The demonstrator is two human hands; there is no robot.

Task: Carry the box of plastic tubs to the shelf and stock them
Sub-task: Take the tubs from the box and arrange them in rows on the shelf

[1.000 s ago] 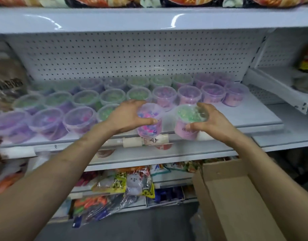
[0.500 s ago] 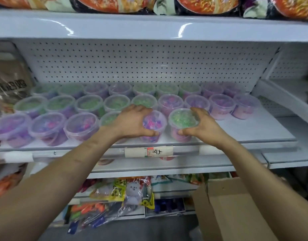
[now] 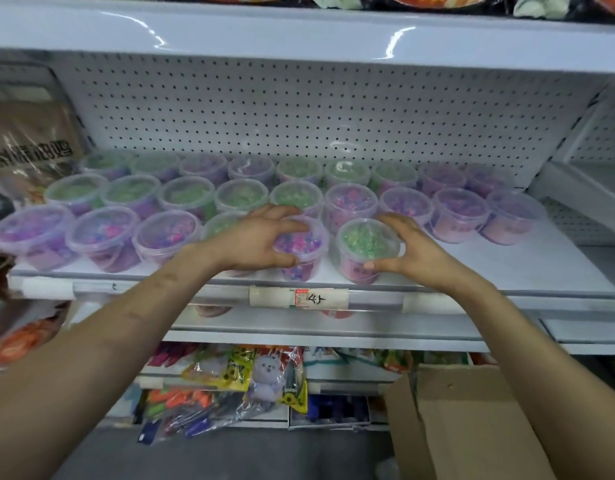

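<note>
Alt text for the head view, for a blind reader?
The left hand grips a pink-filled tub and the right hand a green-filled tub, both on a white shelf. Rows of tubs stand behind; a cardboard box sits lower right.

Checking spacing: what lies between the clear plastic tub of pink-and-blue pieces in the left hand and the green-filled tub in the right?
Only a narrow strip of bare white shelf; the pink-and-blue tub and green-filled tub stand apart. Head view shows it.
</note>
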